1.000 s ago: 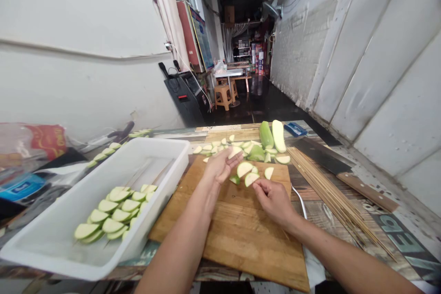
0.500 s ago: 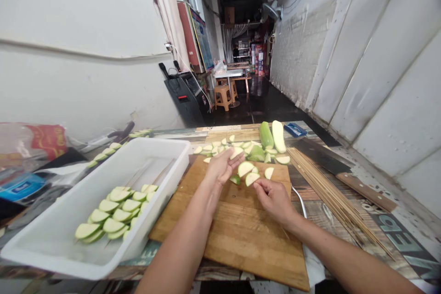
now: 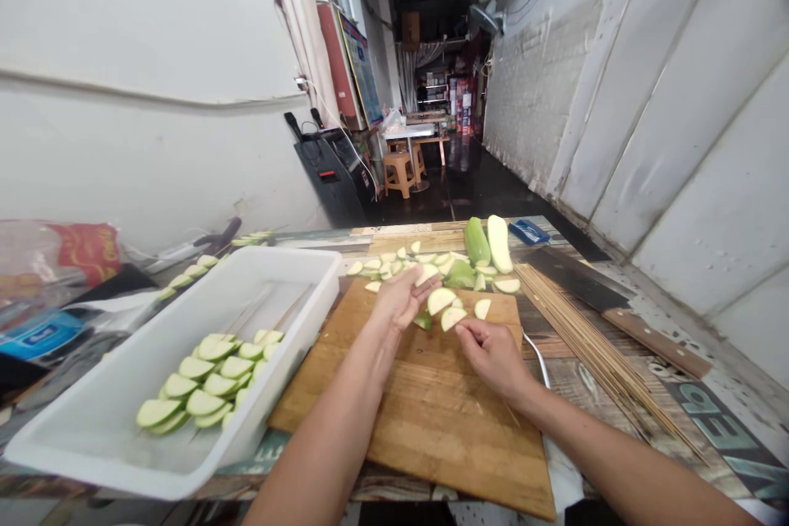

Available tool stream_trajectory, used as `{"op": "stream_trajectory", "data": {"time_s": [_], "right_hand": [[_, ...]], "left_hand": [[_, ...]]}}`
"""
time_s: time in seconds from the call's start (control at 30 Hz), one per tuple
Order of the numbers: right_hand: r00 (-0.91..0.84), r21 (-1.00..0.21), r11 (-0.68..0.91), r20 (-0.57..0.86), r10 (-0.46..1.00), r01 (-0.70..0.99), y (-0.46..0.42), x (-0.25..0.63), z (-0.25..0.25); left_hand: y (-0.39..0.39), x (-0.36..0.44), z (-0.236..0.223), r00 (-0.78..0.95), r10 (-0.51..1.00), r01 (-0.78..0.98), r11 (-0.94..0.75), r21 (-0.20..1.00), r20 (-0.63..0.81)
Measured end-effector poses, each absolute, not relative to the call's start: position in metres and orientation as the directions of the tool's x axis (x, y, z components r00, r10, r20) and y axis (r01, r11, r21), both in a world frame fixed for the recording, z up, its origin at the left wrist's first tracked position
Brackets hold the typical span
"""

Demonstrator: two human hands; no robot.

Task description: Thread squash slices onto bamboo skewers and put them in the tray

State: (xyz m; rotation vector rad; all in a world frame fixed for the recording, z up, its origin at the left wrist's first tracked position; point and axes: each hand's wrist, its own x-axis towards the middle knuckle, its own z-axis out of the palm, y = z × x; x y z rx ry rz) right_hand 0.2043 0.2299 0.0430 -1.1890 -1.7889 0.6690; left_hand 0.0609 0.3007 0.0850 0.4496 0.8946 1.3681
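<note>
My right hand (image 3: 491, 351) is closed in a pinch on a thin bamboo skewer, whose tail shows below it over the wooden cutting board (image 3: 456, 436). Half-round zucchini slices (image 3: 453, 318) with green skin sit in a row along the skewer, just beyond my right fingertips. At the row's far end, my left hand (image 3: 403, 296) has its fingers closed around another zucchini slice (image 3: 426, 273); part of it is hidden. A loose slice (image 3: 482, 309) lies on the board close by. Behind the hands, several cut pieces and a zucchini half (image 3: 477, 242) lie in a pile.
To the left stands a white plastic tub (image 3: 203, 483) holding skewered slices. A bundle of bamboo skewers (image 3: 579, 337) and a cleaver (image 3: 579, 279) with a wooden handle lie right of the board. A small blue tray (image 3: 528, 232) is at the table's far edge.
</note>
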Motion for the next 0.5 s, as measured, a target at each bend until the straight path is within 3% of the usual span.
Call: {"op": "stream_trajectory", "data": {"time_s": [0.5], "right_hand": [[-0.138, -0.815, 0.367, 0.342, 0.929, 0.449, 0.2323, 0.2062, 0.0431]], "left_hand": [[0.2985, 0.0686, 0.0801, 0.008, 0.963, -0.549, 0.229, 0.803, -0.269]]}}
